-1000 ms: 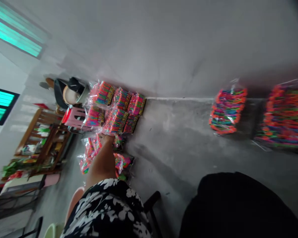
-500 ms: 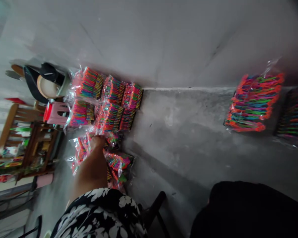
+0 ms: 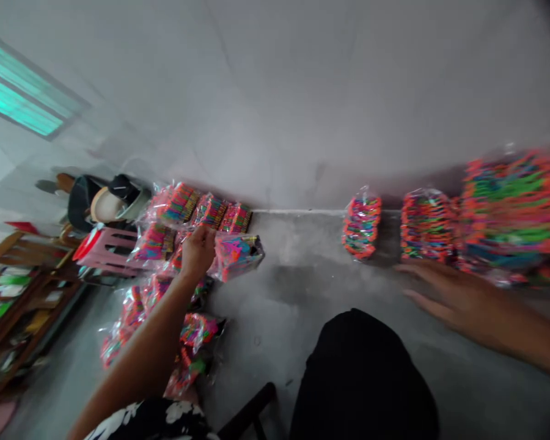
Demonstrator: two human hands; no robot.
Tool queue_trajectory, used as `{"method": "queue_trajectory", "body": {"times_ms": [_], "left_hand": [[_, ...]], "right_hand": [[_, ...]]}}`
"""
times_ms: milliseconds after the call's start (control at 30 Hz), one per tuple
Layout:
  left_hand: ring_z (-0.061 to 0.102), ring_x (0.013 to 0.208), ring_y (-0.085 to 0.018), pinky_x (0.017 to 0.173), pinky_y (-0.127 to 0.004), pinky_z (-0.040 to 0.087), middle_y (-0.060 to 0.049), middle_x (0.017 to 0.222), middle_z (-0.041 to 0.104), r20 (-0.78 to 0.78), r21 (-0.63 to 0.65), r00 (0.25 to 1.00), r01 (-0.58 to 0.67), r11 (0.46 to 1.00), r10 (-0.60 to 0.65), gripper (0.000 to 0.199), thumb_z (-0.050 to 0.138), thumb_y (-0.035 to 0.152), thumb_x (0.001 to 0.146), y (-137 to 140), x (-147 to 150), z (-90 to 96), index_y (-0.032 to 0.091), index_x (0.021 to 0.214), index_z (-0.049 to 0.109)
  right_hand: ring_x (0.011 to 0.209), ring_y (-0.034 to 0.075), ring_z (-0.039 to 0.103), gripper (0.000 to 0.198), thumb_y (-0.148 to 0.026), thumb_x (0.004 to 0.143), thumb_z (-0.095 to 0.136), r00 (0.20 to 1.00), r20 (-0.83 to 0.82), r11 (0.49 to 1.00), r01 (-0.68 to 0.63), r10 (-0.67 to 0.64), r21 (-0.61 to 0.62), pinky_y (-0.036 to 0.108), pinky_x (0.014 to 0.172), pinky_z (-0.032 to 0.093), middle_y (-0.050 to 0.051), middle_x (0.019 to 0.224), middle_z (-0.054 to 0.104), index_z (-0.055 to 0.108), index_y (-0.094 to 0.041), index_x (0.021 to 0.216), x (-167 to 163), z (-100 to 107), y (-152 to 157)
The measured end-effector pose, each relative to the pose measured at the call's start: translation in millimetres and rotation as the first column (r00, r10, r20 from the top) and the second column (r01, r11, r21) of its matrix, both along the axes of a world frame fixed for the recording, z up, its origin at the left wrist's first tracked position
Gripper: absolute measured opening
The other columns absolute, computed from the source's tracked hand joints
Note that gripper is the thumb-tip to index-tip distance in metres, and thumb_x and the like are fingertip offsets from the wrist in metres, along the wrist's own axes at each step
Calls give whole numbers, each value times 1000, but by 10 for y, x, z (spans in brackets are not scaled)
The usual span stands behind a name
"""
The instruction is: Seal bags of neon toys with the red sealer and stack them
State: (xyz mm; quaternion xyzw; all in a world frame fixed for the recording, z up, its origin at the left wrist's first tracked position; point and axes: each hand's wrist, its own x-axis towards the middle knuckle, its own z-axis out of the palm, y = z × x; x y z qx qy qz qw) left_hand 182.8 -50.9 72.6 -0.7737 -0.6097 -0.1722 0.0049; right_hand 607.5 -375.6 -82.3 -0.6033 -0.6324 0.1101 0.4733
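My left hand [image 3: 198,252] is closed on the gathered end of a clear plastic bag [image 3: 238,255] packed with brightly coloured small items, their kind unclear. That bag hangs above the floor beside stacked bags of the same sort [image 3: 178,205]. On the right, my right hand [image 3: 433,287] reaches in with fingers apart and nothing in them, a little blurred. It is nearest to a clear bag of orange, green and blue pieces [image 3: 426,226] standing against the wall. A narrower bag [image 3: 362,227] stands to the left of that one, and a larger, blurred bag [image 3: 516,214] to its right.
More filled bags [image 3: 195,342] lie on the grey floor [image 3: 275,330] at lower left. Behind them are a pink stool [image 3: 114,249], buckets [image 3: 105,205] and a wooden rack [image 3: 22,293]. My dark-clad knee [image 3: 362,379] and a black bar [image 3: 250,412] occupy the front.
My left hand has lifted a bag off the pile at left and brought it up and rightward. My right hand has come into view, and the camera has turned right.
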Motion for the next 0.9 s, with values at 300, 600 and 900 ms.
{"method": "queue_trajectory", "body": {"times_ms": [300,600,900], "left_hand": [[47,43,-10,43,-22,37,6,59,50,617,-313,760,476,822,-205,24,60,43,96,-1779,2254,308,23,86,53],[42,38,-7,39,-20,37,7,57,47,762,-509,620,752,418,-188,29,67,44,92,-2874,3804,387,22,84,50],[40,38,-5,39,-19,34,6,57,48,647,-703,715,694,157,-266,29,69,37,93,-3647,4436,337,22,78,50]], "right_hand": [[159,38,26,69,-41,89,81,868,443,971,-236,224,-29,60,129,28,11,173,26,55,-27,152,267,1380,28],[162,35,18,78,-34,84,87,823,547,985,-79,151,-153,61,131,22,7,176,22,52,-34,153,1007,1011,-1705],[163,34,8,50,-33,90,79,887,454,983,7,78,-183,61,129,25,6,178,14,65,-28,138,1019,725,-2636]]}}
